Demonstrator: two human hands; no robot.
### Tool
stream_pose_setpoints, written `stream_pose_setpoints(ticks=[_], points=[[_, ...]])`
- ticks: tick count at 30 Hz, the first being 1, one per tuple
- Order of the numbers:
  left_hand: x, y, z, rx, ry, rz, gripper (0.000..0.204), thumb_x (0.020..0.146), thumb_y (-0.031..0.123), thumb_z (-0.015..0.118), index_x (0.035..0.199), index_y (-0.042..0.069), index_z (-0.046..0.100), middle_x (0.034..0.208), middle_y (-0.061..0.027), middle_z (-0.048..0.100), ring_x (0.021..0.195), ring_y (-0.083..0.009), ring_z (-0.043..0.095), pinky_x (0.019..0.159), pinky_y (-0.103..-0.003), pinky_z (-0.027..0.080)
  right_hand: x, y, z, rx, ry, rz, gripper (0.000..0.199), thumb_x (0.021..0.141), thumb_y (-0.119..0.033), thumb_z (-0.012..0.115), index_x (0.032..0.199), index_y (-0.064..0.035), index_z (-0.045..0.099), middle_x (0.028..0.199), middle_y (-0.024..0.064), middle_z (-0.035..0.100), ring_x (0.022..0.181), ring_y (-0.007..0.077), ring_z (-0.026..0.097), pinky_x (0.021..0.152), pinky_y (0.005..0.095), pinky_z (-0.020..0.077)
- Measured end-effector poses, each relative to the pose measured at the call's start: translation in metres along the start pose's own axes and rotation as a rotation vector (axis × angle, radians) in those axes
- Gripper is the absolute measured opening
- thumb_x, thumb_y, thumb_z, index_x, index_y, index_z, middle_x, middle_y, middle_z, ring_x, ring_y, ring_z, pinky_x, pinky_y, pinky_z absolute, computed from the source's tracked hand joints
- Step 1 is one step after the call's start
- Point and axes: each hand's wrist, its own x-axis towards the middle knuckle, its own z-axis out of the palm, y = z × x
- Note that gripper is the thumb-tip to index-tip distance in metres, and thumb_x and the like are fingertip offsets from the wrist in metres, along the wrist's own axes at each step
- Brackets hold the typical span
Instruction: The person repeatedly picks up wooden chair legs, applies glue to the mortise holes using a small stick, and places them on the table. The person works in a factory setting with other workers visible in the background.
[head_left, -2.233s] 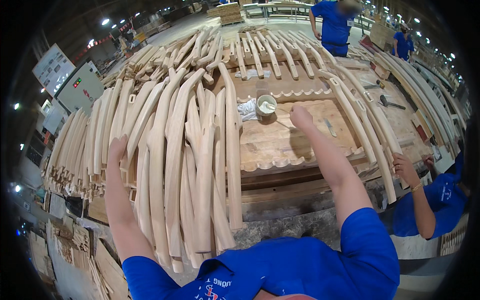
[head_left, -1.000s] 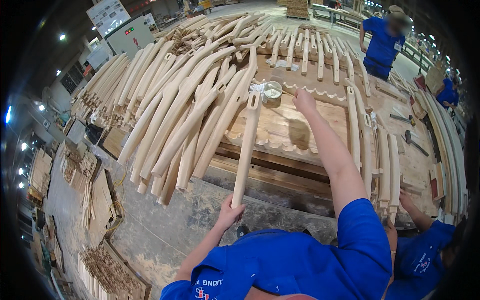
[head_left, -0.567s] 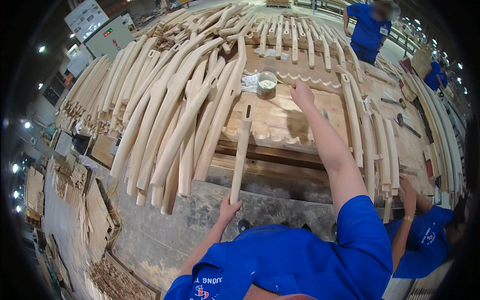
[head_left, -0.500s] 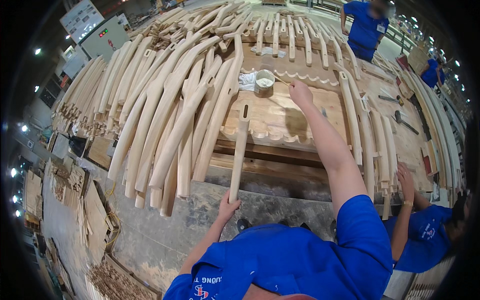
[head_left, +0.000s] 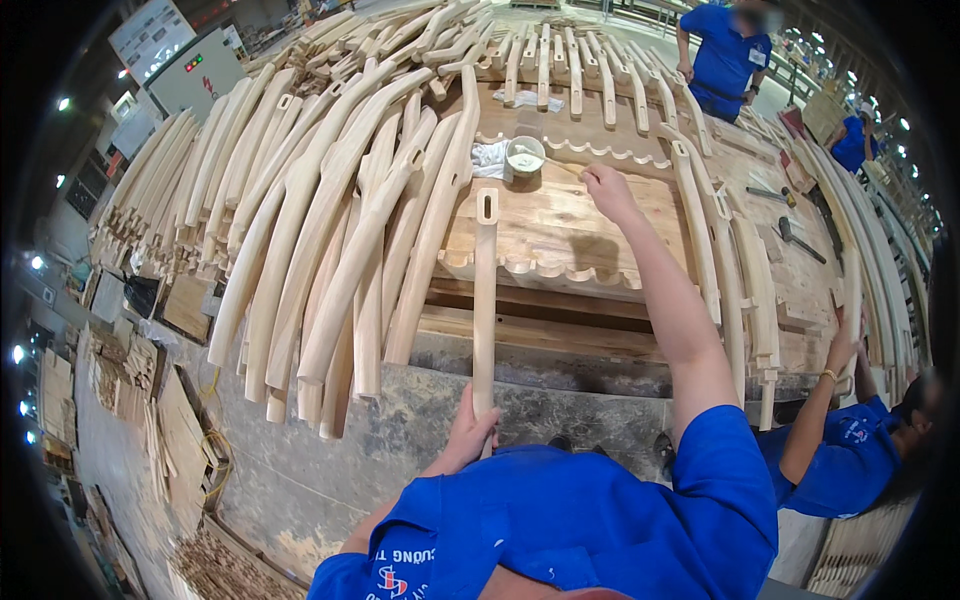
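My left hand [head_left: 471, 432] is closed around the lower end of a pale wooden leg [head_left: 484, 310], which stands out in front of me with a slot through its far end. Over the bench, my right hand [head_left: 606, 192] is pinched on a thin stick, which hardly shows at this moment. Left of that hand a small cup [head_left: 525, 158] of whitish paste stands on the bench [head_left: 550, 215], beside a crumpled white cloth [head_left: 490, 158].
Many curved wooden legs [head_left: 330, 200] are heaped at the left, and others [head_left: 700, 230] lie along the right. Scalloped wooden strips [head_left: 560, 272] cross the bench. Two hammers [head_left: 800, 243] lie farther right. A co-worker in blue [head_left: 840, 440] is close at my right; another [head_left: 725, 55] stands behind the bench.
The wooden leg has come nearer to me and its slotted end has turned upward. My right hand has moved slightly right, away from the cup. The co-worker's hand at right has shifted outward.
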Motion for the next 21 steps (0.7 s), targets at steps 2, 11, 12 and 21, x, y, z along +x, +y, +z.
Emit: stream_pose_setpoints(ticks=[2, 11, 12, 21], points=[[-0.003, 0.002, 0.001, -0.017, 0.023, -0.038, 0.063, 0.088, 0.012, 0.050, 0.140, 0.011, 0.014, 0.078, -0.0066, 0.048, 0.049, -0.0129, 0.051, 0.045, -0.026, 0.044, -0.011, -0.017, -0.006, 0.033, -0.099, -0.026, 0.032, 0.084, -0.034, 0.056, 0.086, -0.0028, 0.065, 0.079, 0.0137, 0.065, 0.078, 0.0258, 0.062, 0.069, 0.0364, 0.0456], [-0.003, 0.005, 0.000, -0.037, -0.025, -0.017, 0.061, 0.088, 0.011, 0.050, 0.139, 0.010, 0.017, 0.078, -0.0056, 0.048, 0.049, -0.0130, 0.049, 0.044, -0.026, 0.043, -0.028, -0.055, -0.006, -0.114, -0.299, -0.044, 0.041, 0.084, -0.043, 0.056, 0.079, -0.0029, 0.066, 0.073, 0.0115, 0.064, 0.070, 0.0252, 0.060, 0.064, 0.0360, 0.0446], [-0.002, 0.005, -0.001, -0.041, -0.027, -0.016, 0.061, 0.088, 0.012, 0.050, 0.139, 0.010, 0.017, 0.078, -0.0056, 0.048, 0.049, -0.0130, 0.049, 0.044, -0.026, 0.043, -0.028, -0.057, -0.005, -0.151, -0.275, -0.022, 0.041, 0.083, -0.043, 0.056, 0.079, -0.0039, 0.065, 0.073, 0.0107, 0.064, 0.070, 0.0252, 0.060, 0.065, 0.0367, 0.0439], [-0.004, 0.010, 0.001, -0.030, -0.013, -0.002, 0.061, 0.088, 0.012, 0.049, 0.139, 0.007, 0.016, 0.075, -0.0059, 0.048, 0.048, -0.0128, 0.049, 0.043, -0.026, 0.043, -0.041, -0.049, 0.026, -0.211, 0.159, -0.210, 0.031, 0.079, -0.041, 0.063, 0.072, -0.0116, 0.059, 0.067, 0.0034, 0.061, 0.067, 0.0205, 0.057, 0.073, 0.0382, 0.0271]])
